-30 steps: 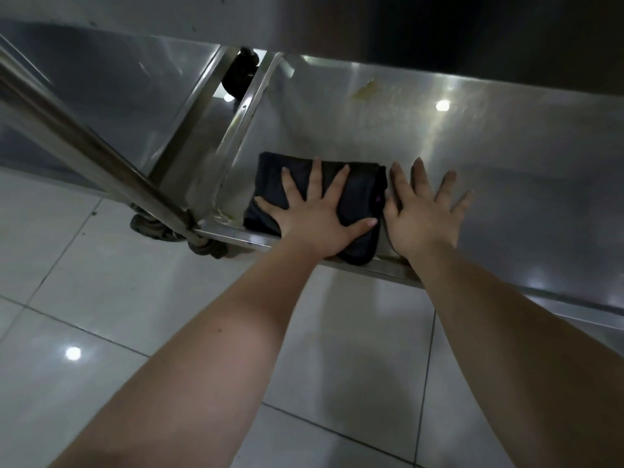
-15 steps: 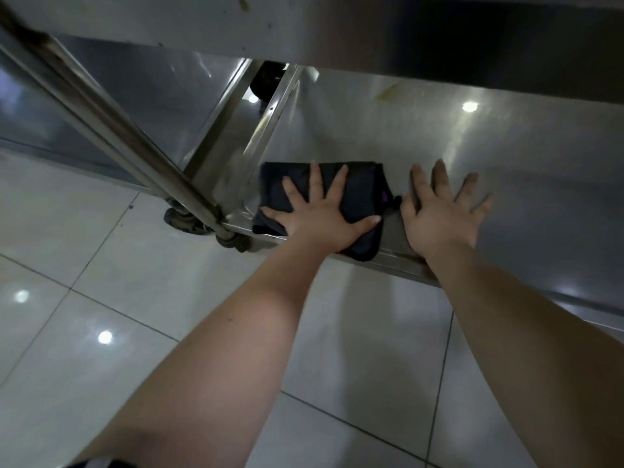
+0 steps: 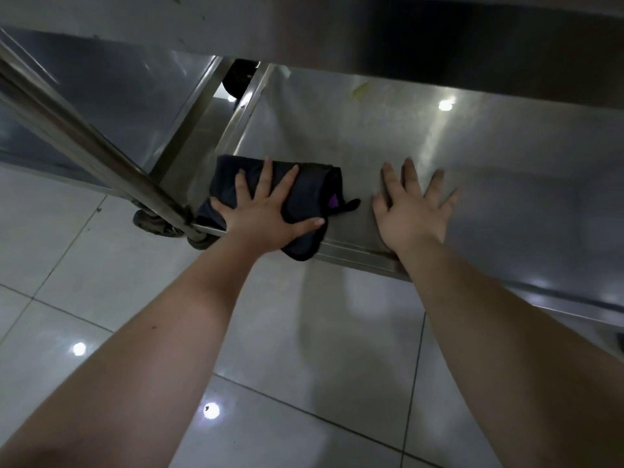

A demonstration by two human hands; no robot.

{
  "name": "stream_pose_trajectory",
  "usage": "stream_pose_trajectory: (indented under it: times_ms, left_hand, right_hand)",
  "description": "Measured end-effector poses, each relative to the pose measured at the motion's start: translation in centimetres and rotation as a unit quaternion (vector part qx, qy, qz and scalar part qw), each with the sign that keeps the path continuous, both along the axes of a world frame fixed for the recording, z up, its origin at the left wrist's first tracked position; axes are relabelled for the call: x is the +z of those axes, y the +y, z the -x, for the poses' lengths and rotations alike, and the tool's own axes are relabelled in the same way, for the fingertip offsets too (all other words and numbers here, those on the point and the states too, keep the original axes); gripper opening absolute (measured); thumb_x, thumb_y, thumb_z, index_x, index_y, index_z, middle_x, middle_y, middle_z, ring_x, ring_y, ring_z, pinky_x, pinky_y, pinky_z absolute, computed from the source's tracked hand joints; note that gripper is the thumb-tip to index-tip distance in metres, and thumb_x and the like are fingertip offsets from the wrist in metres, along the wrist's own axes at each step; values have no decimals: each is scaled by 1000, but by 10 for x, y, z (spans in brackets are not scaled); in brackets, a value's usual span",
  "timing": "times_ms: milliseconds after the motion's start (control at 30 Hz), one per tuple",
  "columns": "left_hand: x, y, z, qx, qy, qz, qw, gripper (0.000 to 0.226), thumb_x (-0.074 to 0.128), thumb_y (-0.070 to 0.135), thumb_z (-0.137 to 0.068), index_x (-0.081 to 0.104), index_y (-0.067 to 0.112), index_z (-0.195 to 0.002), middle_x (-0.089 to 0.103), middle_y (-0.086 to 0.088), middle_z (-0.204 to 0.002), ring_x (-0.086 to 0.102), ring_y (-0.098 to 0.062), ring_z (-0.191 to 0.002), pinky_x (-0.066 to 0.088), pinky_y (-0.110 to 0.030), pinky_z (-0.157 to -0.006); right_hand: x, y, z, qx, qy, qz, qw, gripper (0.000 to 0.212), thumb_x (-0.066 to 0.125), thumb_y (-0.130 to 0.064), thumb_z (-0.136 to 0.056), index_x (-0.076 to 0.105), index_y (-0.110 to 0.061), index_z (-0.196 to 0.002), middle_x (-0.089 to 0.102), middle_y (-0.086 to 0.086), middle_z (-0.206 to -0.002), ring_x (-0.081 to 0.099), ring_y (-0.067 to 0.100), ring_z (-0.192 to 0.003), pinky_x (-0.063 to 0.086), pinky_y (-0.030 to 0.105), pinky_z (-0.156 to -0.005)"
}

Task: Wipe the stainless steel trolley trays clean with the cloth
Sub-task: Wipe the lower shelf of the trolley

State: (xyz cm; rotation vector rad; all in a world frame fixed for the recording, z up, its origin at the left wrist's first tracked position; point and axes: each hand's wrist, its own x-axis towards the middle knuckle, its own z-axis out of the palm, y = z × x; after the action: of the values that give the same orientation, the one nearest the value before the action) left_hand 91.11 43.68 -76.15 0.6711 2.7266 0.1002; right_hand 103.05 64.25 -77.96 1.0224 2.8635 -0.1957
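A folded dark cloth (image 3: 310, 190) lies at the near left corner of the trolley's bottom steel tray (image 3: 489, 157). My left hand (image 3: 266, 211) presses flat on the cloth with fingers spread; one cloth corner hangs over the tray's front rim. My right hand (image 3: 412, 207) rests flat on the bare tray, fingers spread, a short gap to the right of the cloth. A yellowish smear (image 3: 359, 89) marks the tray near its back.
The upper tray's edge (image 3: 337, 32) overhangs the top of the view. A slanted steel post (image 3: 84, 143) runs down to the corner, with a caster wheel (image 3: 152, 224) beneath. A second wheel (image 3: 239, 79) shows at the back. Glossy tiled floor (image 3: 304, 349) lies below.
My left hand has pushed the cloth leftward to the tray's corner, widening the gap to my right hand. The view has shifted slightly.
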Motion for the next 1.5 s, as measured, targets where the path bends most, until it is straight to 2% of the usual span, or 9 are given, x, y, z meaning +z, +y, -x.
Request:
stream_pose_trajectory:
  times_ms: [200,433,533,633,800,967,1267,1367,1500]
  left_hand:
    - [-5,59,-57,-16,-20,-2,1000,107,31,98,-60,-26,56,-140,-38,10,-153,-22,-44,-143,-3,-82,-94]
    - [-4,15,-21,-27,15,-21,999,98,23,102,-56,-13,65,-139,-20,21,-159,-19,-29,-147,-5,-79,-101]
    - [-5,-6,2,-14,37,-17,999,97,16,103,-57,-12,63,-141,-15,18,-161,-17,-30,-148,-3,-77,-105]
    - [-15,-10,2,-33,82,-25,996,95,8,101,-60,-13,60,-143,-13,14,-162,-14,-35,-148,-2,-78,-103]
    - [-22,-9,3,-41,101,-46,993,94,2,101,-58,-15,59,-142,-12,13,-162,-12,-37,-147,0,-80,-99]
    - [-26,19,35,-52,112,-58,991,95,3,100,-59,-9,59,-144,-8,12,-163,-14,-36,-147,-6,-78,-100]
    - [-5,127,136,-78,66,-69,992,93,26,94,-71,5,52,-151,0,5,-165,-10,-39,-148,-6,-80,-101]
    - [-4,124,129,-87,61,-53,993,94,27,94,-71,2,50,-151,-5,5,-164,-12,-40,-147,-6,-80,-101]
    - [-9,77,91,-99,39,-29,994,99,21,97,-66,-7,51,-149,-16,9,-162,-19,-37,-146,-5,-80,-99]
  right_hand:
    - [-1,-1,-2,-5,0,-5,1000,55,9,-52,-100,-3,-44,-153,-5,-6,-165,-11,41,-148,-9,68,-112]
    - [3,2,-3,4,16,17,1000,56,14,-57,-99,4,-45,-153,-2,-8,-165,-11,38,-148,-10,65,-113]
    - [1,3,-1,-6,4,19,1000,56,13,-60,-98,5,-47,-152,-1,-10,-165,-10,39,-148,-9,68,-112]
    - [3,7,18,-34,-4,23,999,54,16,-61,-97,7,-51,-149,1,-14,-164,-8,43,-147,-7,76,-105]
    - [3,6,53,-3,-59,2,998,54,7,-64,-97,-12,-56,-147,-15,-18,-162,-14,44,-146,-5,78,-104]
    - [-8,5,47,8,-34,-28,999,53,6,-61,-98,-13,-53,-147,-13,-14,-163,-9,45,-147,0,74,-108]
    - [-11,6,45,3,-17,-26,1000,55,5,-63,-95,-15,-55,-146,-14,-15,-162,-13,40,-148,-7,69,-111]
    - [-12,9,45,-3,-16,-13,1000,54,6,-64,-94,-15,-58,-144,-13,-18,-162,-13,39,-148,-8,69,-110]
    - [-12,9,46,-3,-8,-16,1000,55,8,-64,-94,-10,-58,-145,-10,-18,-162,-10,40,-148,-7,69,-109]
